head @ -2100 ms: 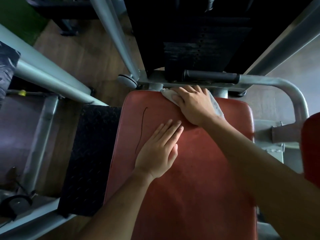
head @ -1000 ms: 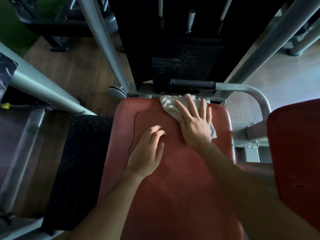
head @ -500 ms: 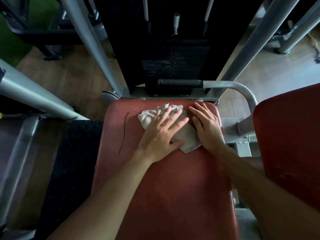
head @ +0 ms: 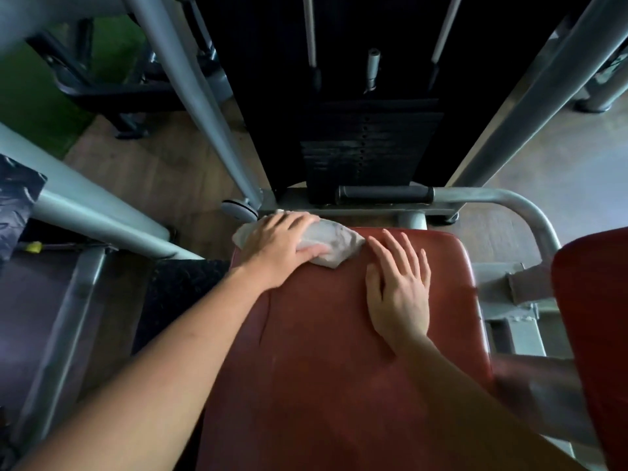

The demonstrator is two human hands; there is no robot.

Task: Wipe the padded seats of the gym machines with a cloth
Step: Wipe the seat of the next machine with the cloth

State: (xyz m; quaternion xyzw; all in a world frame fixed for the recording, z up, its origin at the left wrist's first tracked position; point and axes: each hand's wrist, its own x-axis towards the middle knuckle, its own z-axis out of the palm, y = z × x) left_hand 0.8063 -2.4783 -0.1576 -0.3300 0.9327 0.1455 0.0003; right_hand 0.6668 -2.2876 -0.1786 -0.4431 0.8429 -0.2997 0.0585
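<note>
Wooden floor (head: 163,171) and grey machine frame (head: 85,205) border the red-brown padded seat (head: 339,368) at left. Left grip (head: 282,246) lies spread over the cloth (head: 333,239) at the seat's far left corner, pressing, not clasping. Cloth: pale, crumpled, judged light and limp, best driven under a flat palm. Right grip (head: 401,294) rests flat on the seat, holding nothing.

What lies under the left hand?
A white cloth, pressed by the left hand onto the far left corner of the red seat. Its right end shows; the part beneath the palm, and the seat below, are covered.
</note>
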